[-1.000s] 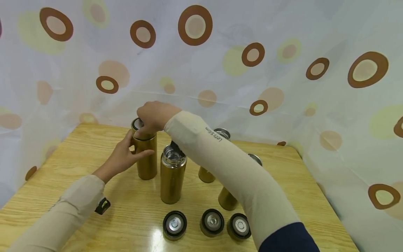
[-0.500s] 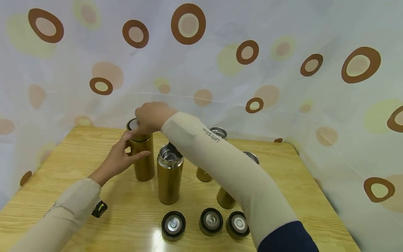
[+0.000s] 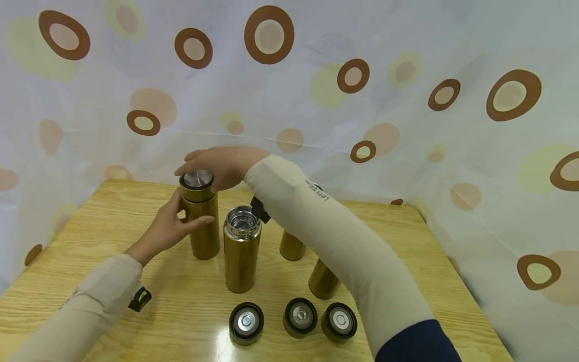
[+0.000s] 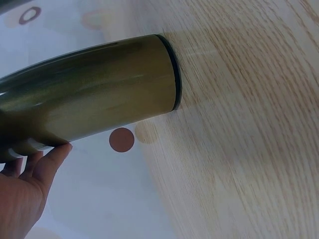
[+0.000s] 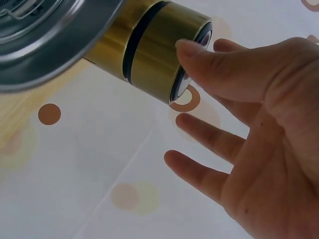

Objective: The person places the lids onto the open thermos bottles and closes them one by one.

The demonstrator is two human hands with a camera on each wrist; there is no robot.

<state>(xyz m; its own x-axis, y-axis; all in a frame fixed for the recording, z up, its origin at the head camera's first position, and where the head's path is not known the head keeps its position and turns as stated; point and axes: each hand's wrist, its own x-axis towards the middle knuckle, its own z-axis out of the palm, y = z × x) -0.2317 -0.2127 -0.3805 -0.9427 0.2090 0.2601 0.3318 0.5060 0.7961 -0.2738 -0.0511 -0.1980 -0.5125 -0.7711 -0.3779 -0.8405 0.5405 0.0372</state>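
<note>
Gold metal gleams on the capped bottle (image 3: 205,236), which stands upright toward the far left of the worktop (image 3: 172,311), its black-edged lid (image 3: 195,195) seated on top. The left hand (image 3: 168,224) grasps this bottle's body from the side, thumb across the front. Over the lid, the right hand (image 3: 222,165) is released from any grasp, its fingers spread, with the thumb at the lid's edge; the right wrist view shows at least two fingers clear of it, though whether the thumb presses is hard to tell. Just right of the capped bottle, an open-topped bottle (image 3: 241,264) shows its silvery mouth. Farther right, two gold bottles (image 3: 323,280) stand partly hidden by the right sleeve (image 3: 344,241). Nearer the person, three loose lids (image 3: 300,318) lie in a row, undersides up. Behind everything hangs a pale sheet (image 3: 407,30) printed with brown rings.
</note>
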